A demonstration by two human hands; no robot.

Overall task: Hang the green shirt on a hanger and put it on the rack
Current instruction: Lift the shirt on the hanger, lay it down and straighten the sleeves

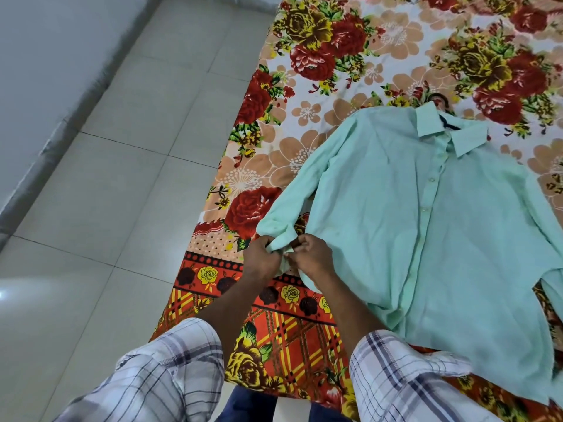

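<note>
The pale green shirt (420,214) lies flat and buttoned, front up, on a flowered bedsheet, collar pointing away from me. Its left sleeve runs down toward me, and its rolled cuff (278,236) sits between my hands. My left hand (260,258) grips the cuff from the left side. Against it from the right, my right hand (312,255) pinches the same cuff with curled fingers. A dark bit of hanger (447,124) shows inside the collar. No rack is in view.
The flowered sheet (335,71) covers a bed that fills the right and top of the view. Pale floor tiles (128,166) lie to the left, with a grey wall base (51,123) beyond. My checked sleeves are at the bottom.
</note>
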